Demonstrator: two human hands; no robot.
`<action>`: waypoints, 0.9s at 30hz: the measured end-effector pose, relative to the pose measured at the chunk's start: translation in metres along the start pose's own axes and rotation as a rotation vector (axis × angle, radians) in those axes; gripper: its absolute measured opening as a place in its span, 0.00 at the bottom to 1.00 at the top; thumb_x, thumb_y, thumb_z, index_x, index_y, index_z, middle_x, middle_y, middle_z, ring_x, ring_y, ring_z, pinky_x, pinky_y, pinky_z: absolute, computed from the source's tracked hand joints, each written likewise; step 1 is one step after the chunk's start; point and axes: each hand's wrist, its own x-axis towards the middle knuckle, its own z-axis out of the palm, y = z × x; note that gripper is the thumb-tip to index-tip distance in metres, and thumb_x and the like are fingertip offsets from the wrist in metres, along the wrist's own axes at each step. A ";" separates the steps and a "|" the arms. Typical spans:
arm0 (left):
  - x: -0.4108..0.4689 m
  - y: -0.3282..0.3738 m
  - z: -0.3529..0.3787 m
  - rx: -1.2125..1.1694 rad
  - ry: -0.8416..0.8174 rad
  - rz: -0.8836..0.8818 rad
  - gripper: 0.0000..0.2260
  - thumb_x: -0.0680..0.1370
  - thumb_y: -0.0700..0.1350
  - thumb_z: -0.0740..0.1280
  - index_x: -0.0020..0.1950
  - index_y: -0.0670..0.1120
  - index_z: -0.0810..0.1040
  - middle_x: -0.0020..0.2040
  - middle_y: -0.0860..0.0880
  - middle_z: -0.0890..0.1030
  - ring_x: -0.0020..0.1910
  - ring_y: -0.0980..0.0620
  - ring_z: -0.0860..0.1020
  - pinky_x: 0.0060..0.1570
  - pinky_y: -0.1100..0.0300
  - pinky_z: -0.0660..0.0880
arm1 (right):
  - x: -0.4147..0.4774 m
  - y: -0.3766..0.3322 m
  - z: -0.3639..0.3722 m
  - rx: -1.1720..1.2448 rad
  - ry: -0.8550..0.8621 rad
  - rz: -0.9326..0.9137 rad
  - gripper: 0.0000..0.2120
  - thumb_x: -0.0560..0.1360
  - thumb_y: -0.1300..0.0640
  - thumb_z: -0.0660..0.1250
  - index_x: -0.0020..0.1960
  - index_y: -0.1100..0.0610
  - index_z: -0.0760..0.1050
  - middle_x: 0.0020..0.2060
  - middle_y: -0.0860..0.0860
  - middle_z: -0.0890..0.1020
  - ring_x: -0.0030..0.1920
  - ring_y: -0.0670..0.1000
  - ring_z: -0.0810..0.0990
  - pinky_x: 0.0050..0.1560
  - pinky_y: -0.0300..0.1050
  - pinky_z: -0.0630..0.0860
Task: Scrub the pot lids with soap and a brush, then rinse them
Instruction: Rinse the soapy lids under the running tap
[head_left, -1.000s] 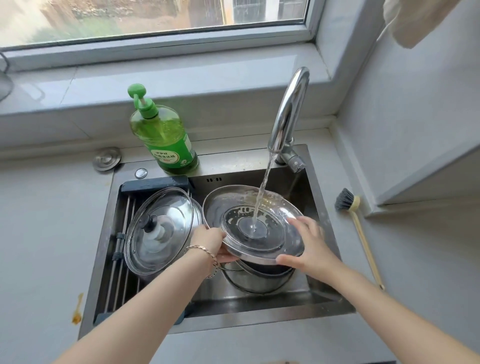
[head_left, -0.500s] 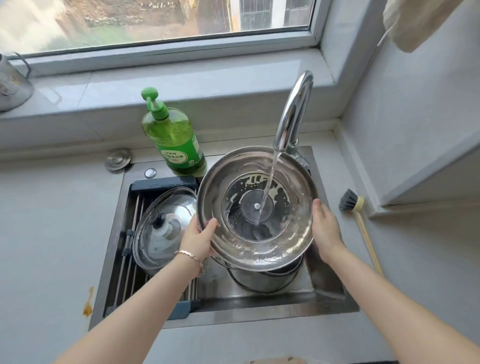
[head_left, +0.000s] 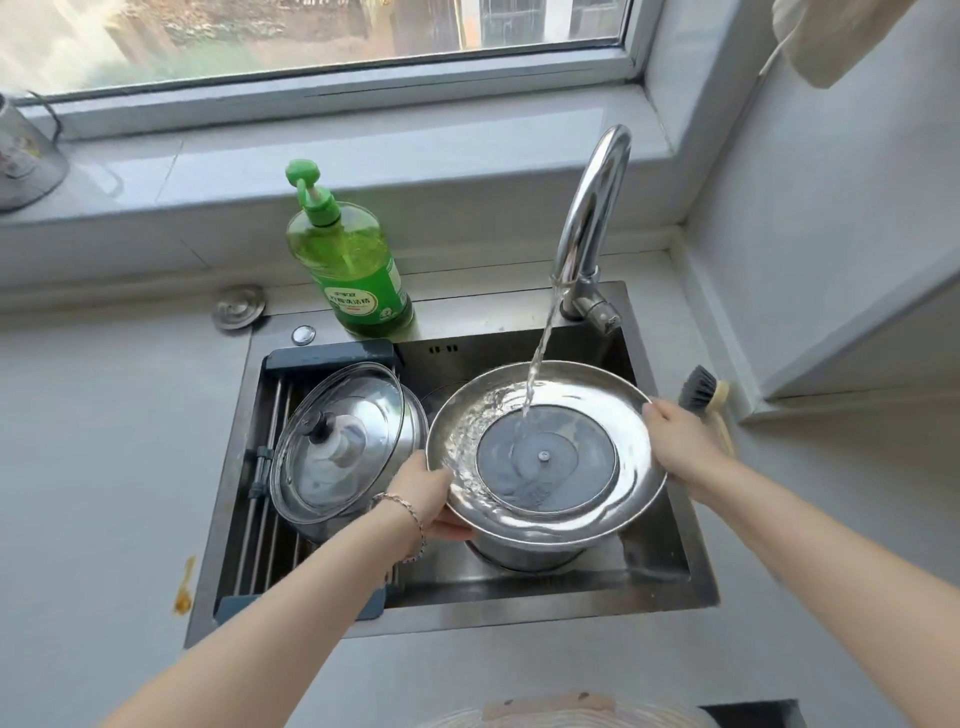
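lid (head_left: 545, 457): inside up under tap (head_left: 592, 208) stream, above right half of sink (head_left: 519, 618) | left hand (head_left: 423, 493): clamped on left rim | right hand (head_left: 675, 441): clamped on right rim | brush (head_left: 698, 387): counter (head_left: 104, 467), by sink's right edge

- what's different with the steel lid (head_left: 545, 470)?
- it has dropped from its steep tilt to nearly flat, suds mostly gone; the right hand (head_left: 678, 441) slid up the rim.

Grey counter (head_left: 104, 415) with brush (head_left: 698, 388), stopper (head_left: 239, 306)
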 end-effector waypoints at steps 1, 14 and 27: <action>-0.002 0.003 -0.004 0.063 0.022 0.023 0.10 0.80 0.39 0.57 0.60 0.40 0.66 0.45 0.37 0.79 0.36 0.40 0.80 0.33 0.42 0.80 | 0.001 0.007 0.005 0.073 -0.053 0.103 0.14 0.82 0.56 0.49 0.43 0.55 0.70 0.34 0.51 0.73 0.33 0.49 0.72 0.25 0.36 0.67; -0.038 0.044 -0.003 1.328 0.022 1.091 0.28 0.72 0.72 0.50 0.32 0.48 0.68 0.28 0.53 0.70 0.29 0.54 0.70 0.36 0.59 0.71 | 0.013 0.033 0.035 0.429 -0.376 0.687 0.11 0.80 0.63 0.53 0.58 0.67 0.70 0.45 0.63 0.79 0.36 0.61 0.83 0.27 0.53 0.80; -0.002 0.042 0.008 0.057 0.271 0.259 0.25 0.76 0.65 0.58 0.37 0.43 0.72 0.38 0.47 0.75 0.44 0.47 0.74 0.50 0.57 0.73 | 0.014 0.025 0.016 0.403 -0.250 0.430 0.26 0.79 0.42 0.56 0.69 0.58 0.66 0.66 0.61 0.70 0.66 0.58 0.70 0.66 0.51 0.66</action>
